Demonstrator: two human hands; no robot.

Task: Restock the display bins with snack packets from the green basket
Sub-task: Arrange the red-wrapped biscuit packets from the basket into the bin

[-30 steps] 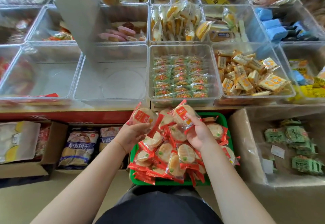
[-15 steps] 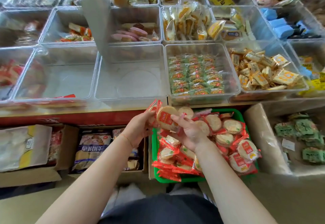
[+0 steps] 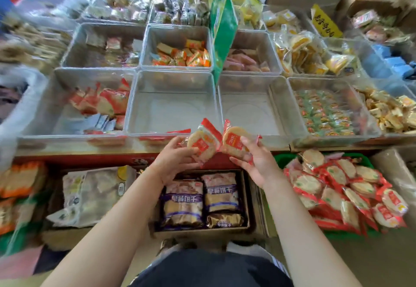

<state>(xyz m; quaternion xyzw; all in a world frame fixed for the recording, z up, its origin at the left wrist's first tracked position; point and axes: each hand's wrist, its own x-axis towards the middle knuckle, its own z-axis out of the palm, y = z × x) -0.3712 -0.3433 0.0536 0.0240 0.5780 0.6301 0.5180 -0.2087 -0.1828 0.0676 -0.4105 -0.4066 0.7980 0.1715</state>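
Now both hands are raised in front of the row of clear display bins, each holding a snack packet; the left hand (image 3: pixel 173 162) has its fingers (image 3: pixel 180 143) curled round a round rice cracker in a red-edged wrapper (image 3: pixel 201 144), thumb on the front face; the right hand (image 3: pixel 258 165) pinches a second cracker packet (image 3: pixel 235 141) of the same kind, forefinger over its top edge, palm turned up toward the camera; the two packets touch edge to edge, just above the front lip of the tabletop; directly behind them stands an empty clear bin (image 3: pixel 171 106), and to its right another bare clear bin (image 3: pixel 249 106); a bin further left (image 3: pixel 90 106) holds a few red and orange packets against its back wall; the green basket (image 3: pixel 281 159) sits low at the right, below the tabletop edge, heaped with more red-wrapped cracker packets (image 3: pixel 342 187); only its green rim shows at the upper left corner and along the lower edge; an upright green divider card (image 3: pixel 222 23) stands between the bins of the back rows; to the right a bin of small green-wrapped sweets (image 3: pixel 324 113) is well filled; below the hands an open cardboard box (image 3: pixel 202 233) holds purple-banded biscuit bags (image 3: pixel 182 203); the left part of the view is blurred
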